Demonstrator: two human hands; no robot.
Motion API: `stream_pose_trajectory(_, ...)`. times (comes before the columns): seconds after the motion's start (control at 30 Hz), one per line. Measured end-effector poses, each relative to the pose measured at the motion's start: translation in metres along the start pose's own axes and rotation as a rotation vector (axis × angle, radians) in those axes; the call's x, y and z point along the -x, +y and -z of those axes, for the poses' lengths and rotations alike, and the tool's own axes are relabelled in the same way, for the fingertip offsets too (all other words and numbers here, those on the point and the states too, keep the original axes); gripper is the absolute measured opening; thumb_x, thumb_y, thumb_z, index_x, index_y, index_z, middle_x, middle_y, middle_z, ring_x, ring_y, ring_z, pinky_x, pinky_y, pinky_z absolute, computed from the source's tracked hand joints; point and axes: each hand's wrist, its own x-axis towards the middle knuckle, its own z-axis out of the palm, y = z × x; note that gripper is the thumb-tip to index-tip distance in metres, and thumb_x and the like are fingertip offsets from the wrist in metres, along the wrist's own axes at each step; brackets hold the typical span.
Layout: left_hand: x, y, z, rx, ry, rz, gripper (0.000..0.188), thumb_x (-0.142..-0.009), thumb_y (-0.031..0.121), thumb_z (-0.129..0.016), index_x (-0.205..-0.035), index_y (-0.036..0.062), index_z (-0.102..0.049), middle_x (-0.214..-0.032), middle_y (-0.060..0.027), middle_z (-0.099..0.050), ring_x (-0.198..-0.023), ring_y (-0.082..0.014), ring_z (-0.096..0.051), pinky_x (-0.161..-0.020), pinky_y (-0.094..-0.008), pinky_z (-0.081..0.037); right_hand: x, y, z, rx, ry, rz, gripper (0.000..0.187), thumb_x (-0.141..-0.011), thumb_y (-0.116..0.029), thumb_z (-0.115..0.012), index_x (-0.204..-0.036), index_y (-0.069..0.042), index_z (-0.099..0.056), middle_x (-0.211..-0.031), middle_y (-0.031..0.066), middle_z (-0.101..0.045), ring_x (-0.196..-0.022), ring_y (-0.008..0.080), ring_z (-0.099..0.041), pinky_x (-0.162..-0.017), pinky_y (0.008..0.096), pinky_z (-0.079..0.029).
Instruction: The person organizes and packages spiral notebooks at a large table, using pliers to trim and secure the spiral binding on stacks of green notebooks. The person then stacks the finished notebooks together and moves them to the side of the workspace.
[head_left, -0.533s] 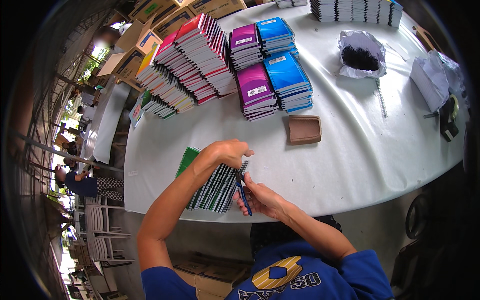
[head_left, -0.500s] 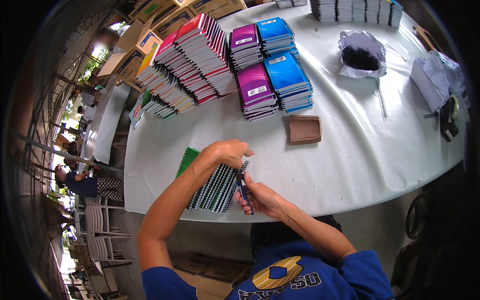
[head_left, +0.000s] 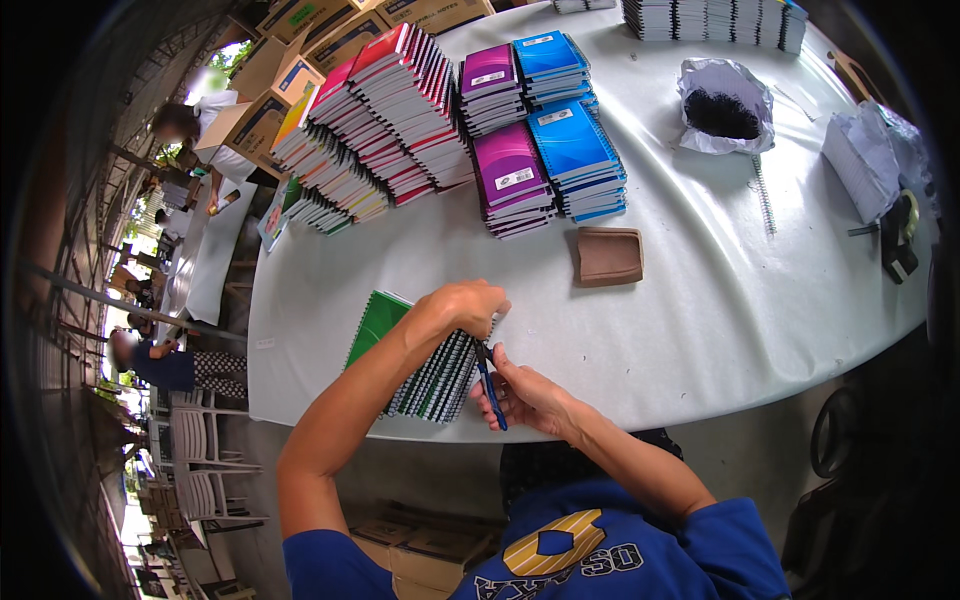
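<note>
A slanted stack of green spiral notebooks [head_left: 373, 322] lies near the table's front edge, its coil spines facing my right side. Across its far end reaches my left hand [head_left: 468, 305], fingers bent down over the corner of a notebook at the coil end; their tips are partly hidden. My right hand [head_left: 530, 398] is closed on blue-handled pliers [head_left: 491, 388]. The dark jaws point away from me and meet the coils just below my left hand. Whether they grip a wire is too small to tell.
Stacks of red [head_left: 395, 110], purple [head_left: 512, 165] and blue notebooks [head_left: 572, 140] stand beyond my hands. A brown open tray [head_left: 608, 257] sits to the right. Farther off are a bag of black bits [head_left: 722, 115], a loose coil [head_left: 763, 195] and a tape dispenser [head_left: 900, 240]. Cardboard boxes [head_left: 262, 128] rise far left.
The green notebooks and my left hand have shifted slightly, baring more of the top cover. My right hand keeps the pliers at the coils. Another person now shows by the boxes far left.
</note>
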Motion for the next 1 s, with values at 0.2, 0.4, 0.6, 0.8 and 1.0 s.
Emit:
stream_pose_trajectory(0.2, -0.018, -0.011, -0.028, -0.099, 0.098, -0.018, 0.052, -0.068, 0.000, -0.065, -0.120, 0.0037, -0.062, -0.096, -0.0237, -0.068, -0.092, -0.0406, -0.066, -0.078, -0.0451, -0.053, -0.006, 0.008, 0.010, 0.009, -0.039, -0.046, 0.070, -0.095, -0.066, -0.033, -0.095, -0.002, -0.060, -0.073, 0.0045, -0.054, -0.061, 0.0182, -0.050, -0.059, 0.0330, -0.048)
stream_pose_trajectory(0.4, -0.020, -0.008, -0.026, -0.075, 0.055, 0.016, 0.040, -0.067, -0.004, -0.062, -0.106, 0.0010, -0.066, -0.095, -0.0241, -0.067, -0.092, -0.0419, -0.065, -0.077, -0.0462, -0.053, 0.002, 0.003, 0.004, 0.022, 0.018, -0.040, 0.072, -0.095, -0.066, -0.031, -0.096, 0.000, -0.060, -0.077, 0.0073, -0.058, -0.069, 0.0203, -0.059, -0.069, 0.0376, -0.055)
stream_pose_trajectory(0.6, -0.008, -0.002, -0.021, -0.012, 0.162, -0.064, 0.058, -0.068, -0.004, -0.062, -0.125, 0.0036, -0.055, -0.095, -0.0236, -0.067, -0.091, -0.0406, -0.066, -0.075, -0.0468, -0.053, 0.001, -0.001, 0.005, 0.014, 0.013, -0.054, 0.073, -0.096, -0.066, -0.030, -0.095, 0.000, -0.060, -0.076, 0.0073, -0.058, -0.069, 0.0195, -0.058, -0.066, 0.0362, -0.054)
stream_pose_trajectory(0.8, -0.022, -0.005, -0.038, -0.080, 0.202, -0.011, 0.061, -0.068, -0.005, -0.063, -0.127, -0.0052, -0.050, -0.104, -0.0235, -0.066, -0.095, -0.0400, -0.064, -0.079, -0.0447, -0.054, -0.014, 0.009, 0.023, -0.033, -0.030, -0.062, 0.072, -0.092, -0.070, -0.037, -0.090, 0.000, -0.058, -0.071, 0.0061, -0.055, -0.063, 0.0186, -0.055, -0.060, 0.0339, -0.051)
stream_pose_trajectory(1.0, -0.023, -0.012, -0.045, -0.041, 0.249, -0.034, 0.058, -0.068, -0.006, -0.063, -0.125, -0.0061, -0.052, -0.111, -0.0237, -0.064, -0.100, -0.0401, -0.063, -0.083, -0.0442, -0.053, 0.003, 0.000, 0.007, 0.000, 0.024, -0.117, 0.074, -0.093, -0.070, -0.034, -0.090, 0.000, -0.059, -0.074, 0.0066, -0.055, -0.067, 0.0190, -0.056, -0.064, 0.0351, -0.052)
